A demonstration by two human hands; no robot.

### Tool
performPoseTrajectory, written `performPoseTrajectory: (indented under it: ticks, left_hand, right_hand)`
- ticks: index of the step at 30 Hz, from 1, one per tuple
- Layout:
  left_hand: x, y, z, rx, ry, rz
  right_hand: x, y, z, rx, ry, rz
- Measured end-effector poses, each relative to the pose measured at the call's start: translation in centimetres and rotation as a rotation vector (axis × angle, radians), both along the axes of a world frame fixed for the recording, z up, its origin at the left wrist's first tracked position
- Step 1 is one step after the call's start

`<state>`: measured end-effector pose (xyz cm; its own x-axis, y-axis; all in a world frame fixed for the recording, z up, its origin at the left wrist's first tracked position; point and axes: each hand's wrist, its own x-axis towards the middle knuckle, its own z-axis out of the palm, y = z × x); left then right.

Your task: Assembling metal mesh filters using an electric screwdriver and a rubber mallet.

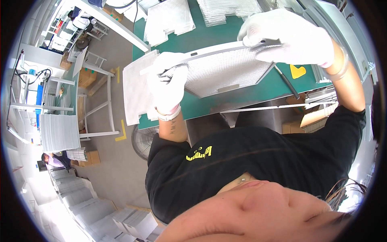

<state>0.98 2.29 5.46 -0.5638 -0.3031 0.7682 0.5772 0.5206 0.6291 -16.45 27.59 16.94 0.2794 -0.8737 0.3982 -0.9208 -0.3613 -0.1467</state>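
Both my hands wear white gloves. They hold up a flat silver mesh panel (225, 72) in a thin light-grey frame, tilted above the green tabletop (242, 101). My left hand (169, 82) is closed on the panel's left end. Farther right, my right hand (288, 38) grips the top edge of the frame, thumb on the near face and fingers behind. A small slot shows in the top edge and a small tab at the lower edge. Beside the panel's right corner lie a dark-handled tool (288, 82) with a thin shaft and a yellow scraper-like piece (298, 71).
Silvery mesh sheets (167, 22) lie at the back of the table, with a second stack (227, 10) beside them. Pale sheets (135, 86) overhang its left edge. A floor fan (144, 143) stands below. Another person (56, 160) is far left, near stacked panels (60, 133).
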Motion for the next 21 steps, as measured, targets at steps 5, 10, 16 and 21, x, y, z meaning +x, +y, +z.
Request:
performPoseTrajectory:
  ticks: [5, 10, 16, 21]
  left_hand:
    - [0.3, 0.6, -0.1, 0.051, 0.013, -0.004]
    - [0.4, 0.8, 0.1, 0.128, -0.026, -0.004]
    - [-0.8, 1.3, -2.0, 0.135, 0.173, 0.100]
    - [-1.1, 1.5, -2.7, 0.208, 0.311, 0.203]
  right_hand:
    - [1.1, -1.5, 0.1, 0.172, 0.003, -0.214]
    - [1.8, -3.4, 0.1, -0.044, 0.077, -0.045]
    - [1.5, -4.4, -1.9, 0.062, 0.009, -0.223]
    - [2.1, -4.8, -1.5, 0.018, -0.018, -0.144]
